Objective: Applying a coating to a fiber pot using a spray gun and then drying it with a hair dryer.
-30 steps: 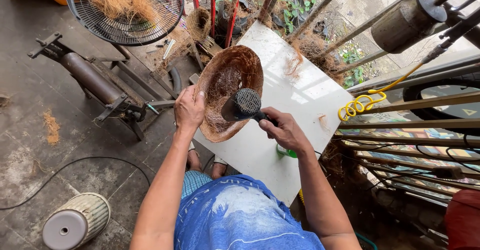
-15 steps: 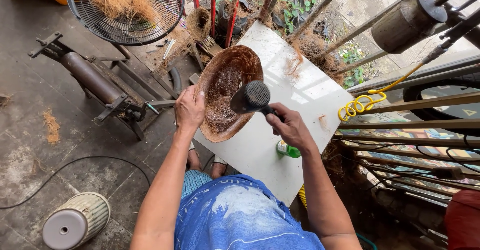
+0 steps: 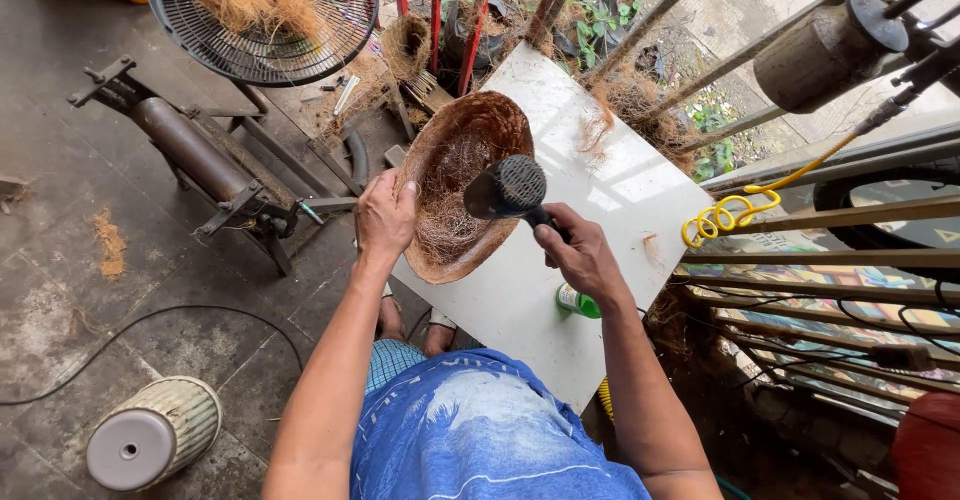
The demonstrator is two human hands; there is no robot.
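Coir bowl [image 3: 460,185]: our left hand [image 3: 385,218] grips rim; right hand [image 3: 582,257] fingers wrapped around hair dryer [image 3: 510,190]; we'd sweep airflow evenly.

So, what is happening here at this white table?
A person stands over a white table and works on a brown bowl of coconut fibre. The left hand grips the bowl's lower rim and holds it tilted on the table edge. The right hand holds a black hair dryer and points it into the bowl. Loose fibre lies inside the bowl. A small green bottle lies on the table near the right wrist.
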